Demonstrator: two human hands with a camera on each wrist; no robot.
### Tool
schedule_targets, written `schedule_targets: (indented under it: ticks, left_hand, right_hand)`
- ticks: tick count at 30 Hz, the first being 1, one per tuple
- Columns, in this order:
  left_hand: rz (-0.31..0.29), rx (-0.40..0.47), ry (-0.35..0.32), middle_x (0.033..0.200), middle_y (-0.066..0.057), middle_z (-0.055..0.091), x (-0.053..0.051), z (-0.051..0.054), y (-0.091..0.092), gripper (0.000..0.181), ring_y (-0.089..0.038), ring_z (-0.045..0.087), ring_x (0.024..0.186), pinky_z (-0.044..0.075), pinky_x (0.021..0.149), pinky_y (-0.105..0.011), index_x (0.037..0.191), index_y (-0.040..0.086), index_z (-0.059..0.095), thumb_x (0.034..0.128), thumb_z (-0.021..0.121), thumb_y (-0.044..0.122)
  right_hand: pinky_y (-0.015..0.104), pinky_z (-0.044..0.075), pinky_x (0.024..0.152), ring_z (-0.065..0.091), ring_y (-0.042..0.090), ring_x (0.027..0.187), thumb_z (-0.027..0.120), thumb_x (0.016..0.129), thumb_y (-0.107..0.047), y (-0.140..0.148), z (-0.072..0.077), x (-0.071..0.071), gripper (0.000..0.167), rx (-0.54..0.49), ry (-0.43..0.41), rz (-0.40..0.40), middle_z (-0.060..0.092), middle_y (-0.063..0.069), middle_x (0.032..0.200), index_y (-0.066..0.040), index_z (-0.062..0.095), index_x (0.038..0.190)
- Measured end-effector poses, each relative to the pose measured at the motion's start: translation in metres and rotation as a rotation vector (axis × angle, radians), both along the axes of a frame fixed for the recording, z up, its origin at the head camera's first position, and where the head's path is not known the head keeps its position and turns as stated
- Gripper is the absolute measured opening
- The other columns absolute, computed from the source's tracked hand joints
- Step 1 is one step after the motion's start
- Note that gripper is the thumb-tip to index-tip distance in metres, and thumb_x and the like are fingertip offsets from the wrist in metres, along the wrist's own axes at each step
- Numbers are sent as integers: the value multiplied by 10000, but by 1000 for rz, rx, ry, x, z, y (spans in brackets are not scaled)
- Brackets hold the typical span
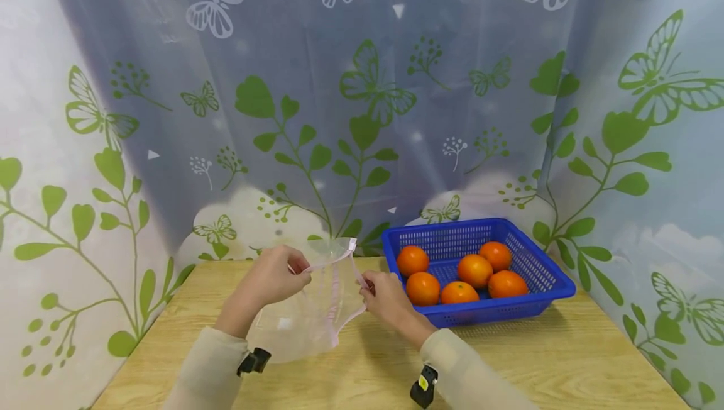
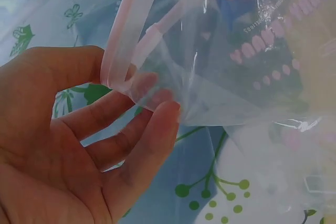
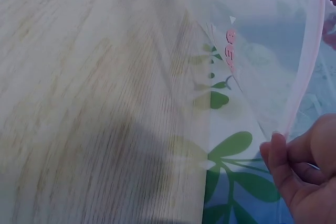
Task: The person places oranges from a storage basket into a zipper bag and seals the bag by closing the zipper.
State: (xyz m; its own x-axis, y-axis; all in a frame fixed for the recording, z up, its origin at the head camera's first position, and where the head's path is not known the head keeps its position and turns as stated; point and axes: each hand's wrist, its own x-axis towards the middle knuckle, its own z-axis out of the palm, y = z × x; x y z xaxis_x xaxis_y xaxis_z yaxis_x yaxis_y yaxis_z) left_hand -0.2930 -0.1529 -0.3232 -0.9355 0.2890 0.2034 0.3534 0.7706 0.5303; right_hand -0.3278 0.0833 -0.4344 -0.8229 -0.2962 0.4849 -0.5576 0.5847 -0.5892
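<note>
A clear plastic bag (image 1: 294, 328) with a pink-edged zip mouth is held above the wooden table, its mouth spread apart between the two hands. My left hand (image 1: 278, 277) pinches one side of the pink rim; in the left wrist view the left hand (image 2: 94, 140) has its thumb and fingers at the corner of the bag (image 2: 210, 77). My right hand (image 1: 387, 297) pinches the opposite rim, and in the right wrist view the right hand (image 3: 304, 166) grips the pink strip of the bag (image 3: 262, 61). Pink print shows on the film. Nothing is visible inside the bag.
To the right stands a blue plastic basket (image 1: 551, 290) with several oranges (image 1: 475, 271) in it, close to my right hand. The wooden table (image 1: 509, 360) runs back to a patterned curtain (image 1: 317, 83), which also hangs at both sides.
</note>
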Motion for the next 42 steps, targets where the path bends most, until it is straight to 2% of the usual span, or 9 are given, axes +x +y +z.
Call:
schedule_targets:
  ticks: [4, 11, 17, 20, 24, 28, 34, 37, 42]
  left_hand:
    - [-2, 39, -42, 899, -63, 739, -1, 0, 0, 125, -142, 655, 706, 539, 589, -282, 907, 77, 771, 931, 668, 143]
    - [-50, 213, -204, 1038, -198, 697, -8, -6, 5, 265, -224, 671, 810, 643, 614, -312, 1162, -35, 706, 949, 573, 46]
    - [-79, 305, -307, 1124, -235, 681, -10, -10, 8, 254, -221, 665, 798, 664, 683, -324, 1164, -69, 686, 966, 559, 30]
    - [-88, 322, -332, 1154, -242, 667, -11, -11, 8, 265, -205, 659, 794, 667, 712, -329, 1175, -73, 681, 971, 553, 38]
    - [-69, 304, -312, 1150, -223, 670, -12, -10, 7, 234, -211, 641, 855, 665, 698, -336, 1142, -44, 705, 995, 572, 81]
    - [-34, 259, -255, 1109, -199, 698, -14, -9, 5, 212, -214, 638, 863, 654, 657, -332, 1073, -8, 747, 1008, 601, 131]
    - [22, 232, -171, 1141, -189, 721, -15, -5, -1, 234, -227, 686, 884, 658, 666, -329, 1123, 0, 763, 1007, 632, 155]
    - [25, 246, -146, 1142, -213, 714, -15, -2, -6, 240, -225, 702, 848, 663, 680, -338, 1131, -21, 758, 1008, 628, 138]
    - [50, 216, -86, 1175, -251, 718, -13, 6, -16, 240, -200, 731, 714, 652, 668, -341, 1123, -25, 768, 996, 653, 142]
  right_hand:
    - [125, 518, 492, 666, 138, 600, 680, 904, 85, 2, 2, -1, 100, -6, -39, 26, 751, 173, 814, 33, 729, 973]
    - [129, 508, 494, 657, 137, 600, 672, 901, 87, 2, 0, 0, 92, 24, -39, 44, 757, 176, 809, 11, 722, 918]
    - [163, 514, 534, 662, 157, 664, 694, 884, 73, 1, 1, 1, 111, 86, -13, 15, 780, 121, 877, -33, 706, 855]
    - [190, 522, 549, 678, 190, 714, 703, 871, 72, 2, 2, 0, 125, 106, -15, 1, 780, 127, 898, -37, 670, 821]
    - [184, 509, 518, 653, 150, 649, 697, 862, 72, 3, 4, 0, 105, 100, -50, -14, 756, 113, 807, -17, 686, 915]
    - [163, 508, 482, 621, 91, 550, 671, 882, 72, 4, 6, 0, 153, 72, -91, -16, 741, 110, 750, 20, 698, 1023]
    - [175, 525, 515, 656, 110, 562, 713, 878, 46, 9, 11, -2, 48, 92, -53, -44, 739, 89, 736, 18, 711, 916]
    - [179, 531, 543, 656, 117, 572, 736, 880, 24, 12, 13, -3, 44, 101, -20, -49, 724, 66, 717, -4, 712, 856]
    - [158, 533, 515, 659, 116, 545, 731, 911, -3, 17, 16, -5, 85, 66, -58, -14, 718, 76, 699, -4, 710, 829]
